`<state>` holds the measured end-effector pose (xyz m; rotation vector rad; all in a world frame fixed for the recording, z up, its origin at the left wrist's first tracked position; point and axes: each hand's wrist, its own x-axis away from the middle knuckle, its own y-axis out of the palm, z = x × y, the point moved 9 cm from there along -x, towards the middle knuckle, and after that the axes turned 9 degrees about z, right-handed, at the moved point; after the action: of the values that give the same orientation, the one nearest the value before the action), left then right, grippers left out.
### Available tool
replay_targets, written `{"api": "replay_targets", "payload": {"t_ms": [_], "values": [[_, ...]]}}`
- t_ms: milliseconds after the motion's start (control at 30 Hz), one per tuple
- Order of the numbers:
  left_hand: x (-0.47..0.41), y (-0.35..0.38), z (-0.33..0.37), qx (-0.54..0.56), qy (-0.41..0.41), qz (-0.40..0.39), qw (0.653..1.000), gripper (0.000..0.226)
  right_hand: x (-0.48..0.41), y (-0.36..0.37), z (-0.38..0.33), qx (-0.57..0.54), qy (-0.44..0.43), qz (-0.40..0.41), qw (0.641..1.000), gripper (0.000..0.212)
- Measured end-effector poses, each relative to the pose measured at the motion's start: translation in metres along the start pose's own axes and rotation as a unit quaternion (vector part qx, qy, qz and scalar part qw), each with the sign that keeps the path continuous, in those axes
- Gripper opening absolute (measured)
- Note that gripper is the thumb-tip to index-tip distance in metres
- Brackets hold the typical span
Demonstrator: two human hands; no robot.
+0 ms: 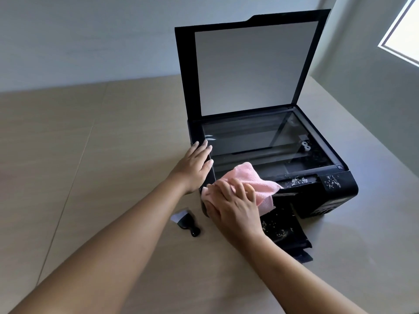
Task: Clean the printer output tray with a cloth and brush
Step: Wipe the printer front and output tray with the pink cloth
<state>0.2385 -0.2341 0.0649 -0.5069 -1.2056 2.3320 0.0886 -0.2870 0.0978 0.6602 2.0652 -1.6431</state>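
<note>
We steady the printer (pixel 340 196) with the left hand (pixel 195 165), which rests flat on its left rim, fingers straight and close together. The right hand (pixel 235 207) presses the pink cloth (pixel 260 182) against the printer's front left corner, fingers slightly spread and laid over the fabric rather than pinching it. The output tray (pixel 283 232) projects from the printer's front toward the near edge of the beige surface (pixel 90 155) and is speckled with pale debris (pixel 299 180), which also dots the front ledge and the right front corner. The step in hand appears to be the cloth wipe. To do it well, we wipe in one direction — from the left corner toward the right — so that particles gather instead of scattering onto the scanner glass, exposed under the raised lid (pixel 249 64). We apply light, even pressure; the extended tray will likely flex if loaded hard. We fold the cloth to a fresh face once it is soiled. The brush (pixel 188 220) lies on the surface just beside the printer's front left corner, within reach for the slot's recesses.
</note>
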Motion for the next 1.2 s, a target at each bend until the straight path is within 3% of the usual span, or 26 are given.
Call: {"api": "replay_targets", "payload": {"t_ms": [133, 300, 467, 633, 767, 900, 1033, 1200], "values": [[0.002, 0.003, -0.001, 0.009, 0.005, 0.020, 1.000, 0.054, 0.001, 0.007, 0.017, 0.019, -0.058, -0.028, 0.998, 0.034], [-0.002, -0.002, -0.002, -0.037, 0.040, 0.020, 0.998, 0.052, -0.001, 0.010, 0.016, -0.037, 0.009, 0.001, 0.999, 0.032], [-0.004, -0.001, -0.006, -0.073, 0.057, 0.000, 0.996, 0.054, 0.001, 0.003, 0.017, -0.020, -0.077, -0.001, 0.997, 0.030], [-0.006, 0.001, -0.007, -0.078, 0.045, -0.005, 0.996, 0.055, -0.004, 0.010, 0.006, -0.030, 0.009, -0.001, 0.999, 0.018], [-0.005, 0.003, -0.010, -0.078, 0.034, -0.020, 0.996, 0.056, 0.004, 0.006, 0.023, -0.016, -0.076, -0.014, 0.997, 0.028], [-0.005, 0.003, -0.010, -0.077, 0.029, -0.019, 0.996, 0.056, 0.009, 0.000, 0.034, -0.008, 0.063, 0.044, 0.997, 0.020], [-0.005, 0.005, -0.011, -0.112, 0.023, -0.038, 0.993, 0.057, 0.012, 0.000, 0.035, -0.012, -0.048, 0.009, 0.999, 0.026], [-0.006, 0.007, -0.011, -0.135, -0.009, -0.044, 0.990, 0.058, 0.019, -0.012, 0.075, 0.043, 0.092, 0.041, 0.994, 0.027]]}}
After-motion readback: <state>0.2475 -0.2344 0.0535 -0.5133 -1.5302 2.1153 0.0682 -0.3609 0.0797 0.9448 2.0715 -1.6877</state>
